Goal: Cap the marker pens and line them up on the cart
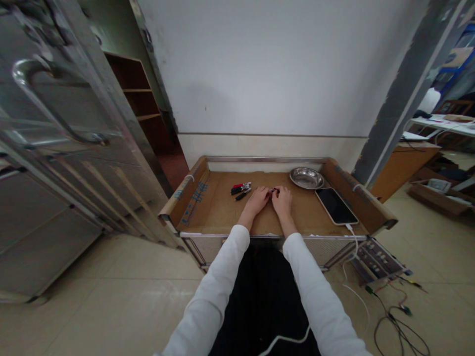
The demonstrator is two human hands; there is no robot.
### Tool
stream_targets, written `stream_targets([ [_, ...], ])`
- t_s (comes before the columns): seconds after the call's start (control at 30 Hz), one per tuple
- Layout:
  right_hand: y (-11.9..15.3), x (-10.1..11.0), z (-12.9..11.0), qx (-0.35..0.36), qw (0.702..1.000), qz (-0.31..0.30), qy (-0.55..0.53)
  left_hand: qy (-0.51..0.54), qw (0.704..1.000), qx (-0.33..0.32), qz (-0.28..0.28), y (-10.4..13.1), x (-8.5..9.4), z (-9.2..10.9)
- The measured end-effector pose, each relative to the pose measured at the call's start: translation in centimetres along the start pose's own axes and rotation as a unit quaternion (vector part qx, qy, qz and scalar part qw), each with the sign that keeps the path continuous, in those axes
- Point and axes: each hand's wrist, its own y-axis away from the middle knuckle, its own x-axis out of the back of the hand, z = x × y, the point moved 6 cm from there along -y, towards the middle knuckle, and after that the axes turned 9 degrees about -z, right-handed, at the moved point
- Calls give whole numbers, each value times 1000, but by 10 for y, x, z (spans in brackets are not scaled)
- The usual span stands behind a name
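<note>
L hand [259, 199] and R hand [282, 200] meet nr the middle of the worktop [218, 210], a bit R of the small tools. Both are narrow, fingertips bent in on a small item [272, 190] btwn them, dark w/ a shiny bit; mostly hidden by fingers, so can't tell exactly what it is, or which hand has the firmer grip. Wrists come in over the near edge, white sleeves [218, 282] on both arms.

Small tools [241, 190] lie in a loose group just L of L hand, approx mid-depth: red and black grips to the L, metal ends to the R; one black-gripped one sits a bit nearer the near edge. Metal bowl [307, 177], round and shallow, is nr the far R corner, well apart from R hand; inside looks bare. Phone [337, 205] lies flat, dark screen up, on the R side btwn bowl and near R corner, tilted w/ its far end by the bowl's rim. White cable [351, 229] plugs into its near end and drops over the near edge.

Worktop has a brown cardboard cover w/ raised L and R sides, blue writing at L, metal rail [267, 159] along far edge.
</note>
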Motion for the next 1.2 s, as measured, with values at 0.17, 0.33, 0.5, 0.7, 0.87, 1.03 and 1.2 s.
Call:
stream_targets([
  [0.17,1,-3,-1,13,999,-22,28,6,998,47,37,1,2,-10],
  [0.33,2,-6,-4,40,998,-38,43,27,995,58,81,1,5,-17],
  [0.5,2,-4,-3,23,999,-28,39,114,991,41,62,0,3,-18],
  [0.7,4,2,-1,-18,999,-2,31,29,993,92,65,6,10,-15],
  [0.87,6,0,-4,2,999,-23,40,-24,983,157,87,10,14,-19],
  [1.03,5,1,-7,33,999,-26,30,-38,981,159,100,10,14,-19],
  [1.2,4,2,-5,-2,999,-23,44,-65,982,153,91,10,13,-14],
])
